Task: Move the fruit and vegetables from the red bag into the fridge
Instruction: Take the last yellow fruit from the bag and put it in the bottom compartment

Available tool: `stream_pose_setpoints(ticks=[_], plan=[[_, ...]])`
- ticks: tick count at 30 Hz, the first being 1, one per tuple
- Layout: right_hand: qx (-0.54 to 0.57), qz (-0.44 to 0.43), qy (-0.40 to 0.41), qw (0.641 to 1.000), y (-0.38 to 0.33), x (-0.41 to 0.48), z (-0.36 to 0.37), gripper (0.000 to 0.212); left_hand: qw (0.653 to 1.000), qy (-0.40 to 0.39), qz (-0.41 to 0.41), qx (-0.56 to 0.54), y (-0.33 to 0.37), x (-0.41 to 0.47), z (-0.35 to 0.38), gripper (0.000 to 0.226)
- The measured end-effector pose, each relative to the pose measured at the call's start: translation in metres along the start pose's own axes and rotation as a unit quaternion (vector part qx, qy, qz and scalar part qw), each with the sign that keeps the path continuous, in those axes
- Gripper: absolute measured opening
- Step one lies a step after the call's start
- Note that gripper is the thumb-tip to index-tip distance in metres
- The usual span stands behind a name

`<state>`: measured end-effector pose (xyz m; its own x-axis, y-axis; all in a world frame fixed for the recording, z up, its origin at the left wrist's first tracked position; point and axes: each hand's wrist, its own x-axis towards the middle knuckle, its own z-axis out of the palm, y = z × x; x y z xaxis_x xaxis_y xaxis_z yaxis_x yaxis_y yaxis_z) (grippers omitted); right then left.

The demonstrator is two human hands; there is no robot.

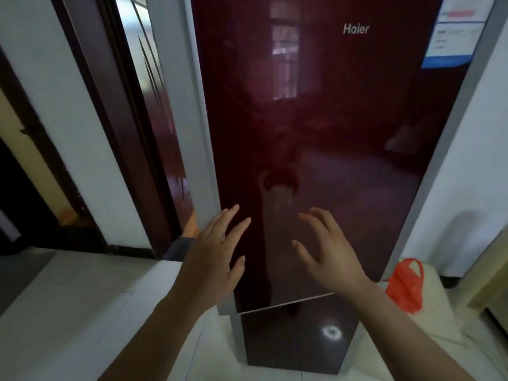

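Closed fridge (pixel 316 119) hides its contents; left hand (pixel 211 257), right hand (pixel 332 251) spread-fingered, empty; red bag (pixel 406 287) alongside

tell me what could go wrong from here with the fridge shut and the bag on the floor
The fridge door is shut, and both the left hand and right hand are empty in front of it. The red bag sits low on the floor to the right, so it might get kicked or tip. What is inside it cannot be seen.
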<state>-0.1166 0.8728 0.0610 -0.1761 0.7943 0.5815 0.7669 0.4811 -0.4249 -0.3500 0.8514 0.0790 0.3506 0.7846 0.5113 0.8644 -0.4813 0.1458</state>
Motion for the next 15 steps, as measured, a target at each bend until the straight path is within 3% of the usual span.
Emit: stream_pose_setpoints(ticks=[6, 15], plan=[[-0.082, -0.024, 0.001, 0.996, 0.059, 0.063, 0.021, 0.064, 0.992, -0.008, -0.041, 0.122, -0.046, 0.079, 0.041, 0.09], [-0.161, 0.008, -0.082, 0.984, 0.094, 0.102, 0.052, 0.081, 0.987, -0.045, -0.069, 0.136, -0.096, 0.133, 0.086, 0.099]])
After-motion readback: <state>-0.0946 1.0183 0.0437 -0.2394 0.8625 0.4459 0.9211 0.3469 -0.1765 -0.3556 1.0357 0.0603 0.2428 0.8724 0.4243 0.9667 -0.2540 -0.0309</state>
